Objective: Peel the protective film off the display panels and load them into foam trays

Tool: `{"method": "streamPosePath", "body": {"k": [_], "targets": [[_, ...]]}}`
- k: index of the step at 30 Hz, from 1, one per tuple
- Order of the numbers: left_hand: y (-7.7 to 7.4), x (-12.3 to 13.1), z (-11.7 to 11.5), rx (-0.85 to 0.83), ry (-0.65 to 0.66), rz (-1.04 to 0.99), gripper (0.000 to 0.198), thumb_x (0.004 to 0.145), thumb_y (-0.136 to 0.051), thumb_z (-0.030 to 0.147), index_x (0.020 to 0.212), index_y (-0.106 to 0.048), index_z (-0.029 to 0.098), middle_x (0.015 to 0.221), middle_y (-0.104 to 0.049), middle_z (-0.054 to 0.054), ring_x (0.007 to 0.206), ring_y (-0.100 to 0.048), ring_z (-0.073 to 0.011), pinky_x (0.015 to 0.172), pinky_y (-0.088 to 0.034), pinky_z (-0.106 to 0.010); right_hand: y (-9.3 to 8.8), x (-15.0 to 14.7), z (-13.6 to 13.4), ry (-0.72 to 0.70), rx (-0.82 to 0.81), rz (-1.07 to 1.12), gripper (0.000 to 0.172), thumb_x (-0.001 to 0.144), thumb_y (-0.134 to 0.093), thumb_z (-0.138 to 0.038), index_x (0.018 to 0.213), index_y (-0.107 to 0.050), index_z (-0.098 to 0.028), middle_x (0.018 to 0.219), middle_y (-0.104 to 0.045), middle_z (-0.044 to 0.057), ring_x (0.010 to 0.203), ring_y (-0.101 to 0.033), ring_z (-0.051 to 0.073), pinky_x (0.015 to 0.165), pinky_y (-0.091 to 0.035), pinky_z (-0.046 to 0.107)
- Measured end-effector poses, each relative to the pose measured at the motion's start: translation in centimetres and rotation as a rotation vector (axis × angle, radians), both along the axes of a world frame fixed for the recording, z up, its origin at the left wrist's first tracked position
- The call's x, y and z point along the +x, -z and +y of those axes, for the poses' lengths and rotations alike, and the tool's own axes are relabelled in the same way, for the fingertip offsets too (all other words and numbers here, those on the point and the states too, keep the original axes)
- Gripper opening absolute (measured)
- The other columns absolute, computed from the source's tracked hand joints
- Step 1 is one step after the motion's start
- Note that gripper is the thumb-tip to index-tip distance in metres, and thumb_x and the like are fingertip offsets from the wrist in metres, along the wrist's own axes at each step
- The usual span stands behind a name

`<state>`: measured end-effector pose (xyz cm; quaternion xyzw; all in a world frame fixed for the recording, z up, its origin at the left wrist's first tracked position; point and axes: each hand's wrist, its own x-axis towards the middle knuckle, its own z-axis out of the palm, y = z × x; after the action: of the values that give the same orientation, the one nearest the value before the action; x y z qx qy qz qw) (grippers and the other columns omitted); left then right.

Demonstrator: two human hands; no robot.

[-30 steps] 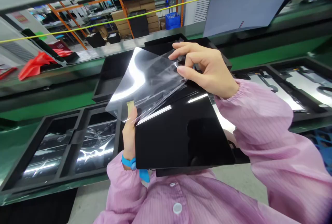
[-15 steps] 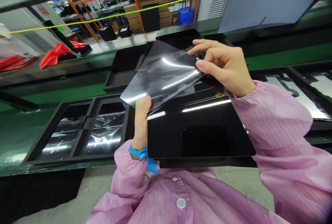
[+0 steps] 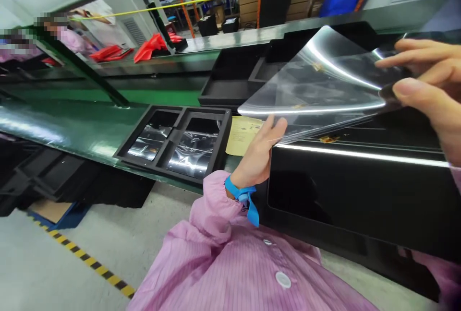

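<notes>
My right hand (image 3: 435, 78) is closed in a pinch on the corner of a clear plastic film (image 3: 324, 80). The film slopes up off a glossy black display panel (image 3: 345, 186), bent and catching the light. At the panel's left edge my left hand (image 3: 257, 150) grips it, fingers partly behind the film's lower corner; its underside grip is hidden. A small gold flex connector (image 3: 329, 139) shows near the panel's upper edge. A blue strap (image 3: 242, 195) is round my left wrist.
A black foam tray (image 3: 163, 157) with film-covered panels in two compartments lies on the green bench (image 3: 72, 109) to the left. Beside it is a yellow paper (image 3: 243, 136). Black trays (image 3: 230, 88) stand behind. Further off are red bags (image 3: 153, 46) and a person in pink (image 3: 72, 40).
The view has swung left, so the panel and both hands appear further right and closer. The film's far corner stands higher off the panel, still pinched by my right hand.
</notes>
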<state>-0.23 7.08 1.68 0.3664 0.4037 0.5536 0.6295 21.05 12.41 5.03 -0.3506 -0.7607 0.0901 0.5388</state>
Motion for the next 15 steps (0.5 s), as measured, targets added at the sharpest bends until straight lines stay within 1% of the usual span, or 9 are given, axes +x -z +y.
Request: {"method": "streamPosePath", "body": {"k": [2, 3, 4, 6, 7, 9, 11, 13, 15], "targets": [[0.0, -1.7, 0.3, -0.009, 0.005, -0.01, 0.056, 0.085, -0.057, 0.027, 0.138, -0.042, 0.016, 0.143, -0.049, -0.005, 0.13, -0.047, -0.0249, 0.111, -0.035, -0.043, 0.8, -0.1, 0.5, -0.009, -0.007, -0.036, 0.029, 0.092, -0.058, -0.04, 0.076, -0.053, -0.017, 0.121, -0.058, 0.006, 0.123, -0.048, 0.018, 0.111, -0.035, 0.038], [-0.3, -3.0, 0.4, 0.036, -0.037, 0.057, 0.055, 0.083, -0.058, 0.024, 0.136, -0.044, 0.016, 0.141, -0.052, -0.005, 0.129, -0.048, -0.0252, 0.111, -0.035, -0.043, 1.3, -0.1, 0.8, -0.013, -0.02, -0.081, 0.025, 0.093, -0.056, -0.042, 0.087, -0.056, -0.018, 0.125, -0.055, 0.007, 0.124, -0.047, 0.019, 0.11, -0.035, 0.038], [-0.8, -4.4, 0.3, 0.104, -0.111, 0.143, 0.053, 0.082, -0.058, 0.021, 0.134, -0.047, 0.016, 0.137, -0.056, -0.004, 0.129, -0.049, -0.0252, 0.111, -0.035, -0.043, 1.8, -0.1, 1.1, -0.01, -0.04, -0.146, 0.024, 0.094, -0.054, -0.044, 0.099, -0.057, -0.02, 0.129, -0.052, 0.007, 0.125, -0.046, 0.019, 0.11, -0.035, 0.039], [-2.2, -7.5, -0.2, 0.282, -0.291, 0.345, 0.048, 0.083, -0.056, 0.02, 0.13, -0.051, 0.018, 0.133, -0.059, -0.002, 0.131, -0.046, -0.0237, 0.112, -0.033, -0.04, 3.4, -0.2, 1.7, -0.056, -0.084, -0.342, 0.031, 0.095, -0.051, -0.041, 0.12, -0.051, -0.023, 0.131, -0.049, 0.01, 0.122, -0.048, 0.02, 0.106, -0.037, 0.04], [-3.1, -9.0, -0.7, 0.375, -0.366, 0.451, 0.046, 0.084, -0.054, 0.02, 0.13, -0.05, 0.019, 0.133, -0.059, -0.001, 0.133, -0.043, -0.023, 0.113, -0.032, -0.039, 4.4, -0.4, 1.8, -0.123, -0.095, -0.446, 0.031, 0.095, -0.05, -0.038, 0.123, -0.05, -0.023, 0.127, -0.052, 0.01, 0.117, -0.051, 0.021, 0.102, -0.041, 0.039], [-4.6, -11.5, -1.6, 0.503, -0.437, 0.717, 0.048, 0.087, -0.049, 0.02, 0.135, -0.044, 0.022, 0.137, -0.055, -0.001, 0.136, -0.038, -0.0217, 0.114, -0.028, -0.038, 6.7, -1.0, 1.7, -0.338, -0.127, -0.648, 0.025, 0.095, -0.049, -0.032, 0.116, -0.055, -0.021, 0.116, -0.058, 0.01, 0.107, -0.056, 0.02, 0.093, -0.045, 0.036], [-5.3, -13.0, -2.0, 0.547, -0.464, 1.061, 0.052, 0.089, -0.043, 0.018, 0.14, -0.037, 0.02, 0.142, -0.049, -0.001, 0.137, -0.037, -0.0217, 0.114, -0.024, -0.041, 9.0, -2.2, 0.8, -0.583, -0.178, -0.813, 0.02, 0.093, -0.05, -0.028, 0.107, -0.061, -0.019, 0.109, -0.061, 0.008, 0.107, -0.055, 0.02, 0.093, -0.045, 0.036], [-4.8, -13.4, -1.8, 0.459, -0.448, 1.383, 0.056, 0.088, -0.037, 0.012, 0.144, -0.03, 0.014, 0.144, -0.045, -0.006, 0.135, -0.039, -0.0247, 0.113, -0.024, -0.046, 10.8, -3.7, -0.5, -0.75, -0.238, -0.942, 0.019, 0.085, -0.06, -0.023, 0.103, -0.064, -0.018, 0.11, -0.059, 0.006, 0.112, -0.051, 0.021, 0.098, -0.041, 0.037], [-2.9, -12.9, -1.2, 0.31, -0.372, 1.59, 0.063, 0.083, -0.032, 0.001, 0.145, -0.027, 0.008, 0.146, -0.042, -0.013, 0.135, -0.04, -0.028, 0.112, -0.028, -0.048, 11.9, -5.1, -1.9, -0.835, -0.288, -1.031, 0.03, 0.073, -0.072, -0.019, 0.102, -0.065, -0.017, 0.112, -0.057, 0.007, 0.112, -0.048, 0.023, 0.1, -0.037, 0.04]]}}
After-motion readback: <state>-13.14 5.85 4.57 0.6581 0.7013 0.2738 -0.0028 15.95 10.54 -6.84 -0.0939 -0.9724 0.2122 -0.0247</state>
